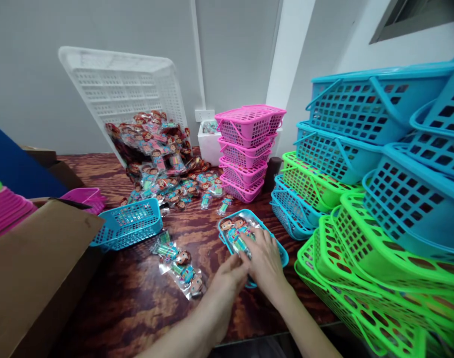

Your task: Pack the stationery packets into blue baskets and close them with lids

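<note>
A small blue plastic basket [277, 244] lies on the wooden table in front of me, with plastic-wrapped doll packets [234, 229] inside it. My right hand [264, 258] rests flat over the packets in the basket, fingers stretched out. My left hand [229, 278] touches the basket's near-left side, its fingers curled against the packets. Several more doll packets [180, 263] lie loose on the table just left of my hands.
A tipped white crate [122, 89] spills a heap of doll packets [163, 159] at the back. Another blue basket [128, 223] lies left. Pink baskets [245, 149] are stacked behind; blue [379, 109] and green baskets [361, 278] pile up right. A cardboard box [33, 268] stands near left.
</note>
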The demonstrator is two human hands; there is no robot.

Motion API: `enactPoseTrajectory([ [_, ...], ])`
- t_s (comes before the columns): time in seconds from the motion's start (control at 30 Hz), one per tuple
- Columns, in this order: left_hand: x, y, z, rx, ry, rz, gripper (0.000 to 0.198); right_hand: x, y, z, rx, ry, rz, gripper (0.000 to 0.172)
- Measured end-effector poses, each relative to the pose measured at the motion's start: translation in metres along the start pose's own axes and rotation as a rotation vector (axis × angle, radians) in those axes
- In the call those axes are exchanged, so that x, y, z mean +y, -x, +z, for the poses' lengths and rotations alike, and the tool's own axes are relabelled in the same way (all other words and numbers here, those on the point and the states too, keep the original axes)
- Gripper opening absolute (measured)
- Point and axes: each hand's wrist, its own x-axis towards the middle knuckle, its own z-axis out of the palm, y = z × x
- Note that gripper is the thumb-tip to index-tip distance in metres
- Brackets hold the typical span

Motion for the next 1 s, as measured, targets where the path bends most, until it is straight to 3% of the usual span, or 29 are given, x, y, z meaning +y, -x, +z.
enactPoseTrajectory([
  [0.13, 0.009, 0.001, -0.016, -0.154, -0.52, 0.212, 0.025, -0.002, 0.0, -0.001, 0.0, 0.032, 0.029, 0.034],
  [0.2, 0.021, -0.007, -0.025, -0.151, -0.815, 0.338, 0.02, -0.003, -0.001, 0.0, -0.02, 0.086, 0.013, 0.032],
  [0.3, 0.039, -0.027, -0.033, -0.117, -1.108, 0.581, 0.027, -0.003, 0.004, -0.002, -0.063, 0.145, -0.034, 0.033],
  [0.37, 0.043, -0.044, -0.037, -0.174, -1.267, 0.713, 0.033, -0.001, 0.009, -0.004, -0.084, 0.123, -0.058, 0.031],
  [0.53, 0.034, -0.076, -0.038, -0.309, -1.699, 0.804, 0.029, 0.018, 0.019, -0.005, -0.151, 0.028, -0.084, 0.036],
  [0.73, 0.032, -0.08, -0.03, -0.24, -1.823, 0.89, 0.023, 0.042, 0.016, -0.005, -0.298, -0.216, -0.17, 0.035],
  [0.83, 0.033, -0.079, -0.031, -0.369, -1.728, 0.969, 0.032, 0.043, 0.018, -0.009, -0.316, -0.279, -0.184, 0.036],
  [0.9, 0.031, -0.076, -0.035, -0.476, -1.638, 0.934, 0.036, 0.043, 0.02, -0.01, -0.307, -0.313, -0.182, 0.035],
  [1.0, 0.027, -0.068, -0.042, -0.483, -1.533, 0.864, 0.043, 0.045, 0.022, -0.008, -0.216, -0.426, -0.101, 0.029],
])
